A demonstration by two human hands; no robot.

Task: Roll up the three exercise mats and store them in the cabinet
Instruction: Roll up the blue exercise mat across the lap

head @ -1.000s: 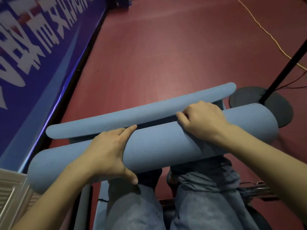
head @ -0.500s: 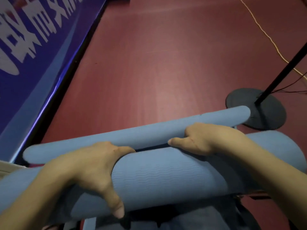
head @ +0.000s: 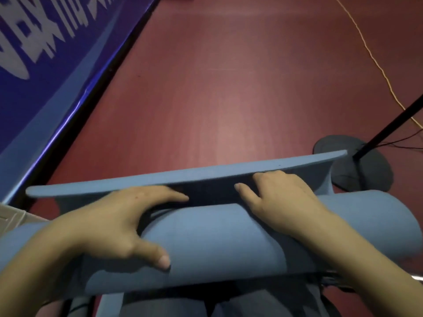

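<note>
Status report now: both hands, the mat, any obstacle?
Left hand and right hand grip blue mat roll. Loose flap not rolled in. Stand base nearby, apart.

Showing matt blue foam on rolled mat (head: 217,243); presenting smooth, faintly sheened maroon floor (head: 229,88); reflecting glossy on blue banner (head: 57,76); appearing matt black on stand base (head: 357,165).

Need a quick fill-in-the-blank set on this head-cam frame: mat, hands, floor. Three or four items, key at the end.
1. The rolled foam exercise mat is ____ in colour.
2. Both the left hand and the right hand rest on the ____.
3. The smooth floor beyond the mat is dark ____.
4. The round black stand base sits on the floor to the person's ____ side.

Missing words: blue; mat; red; right
</note>
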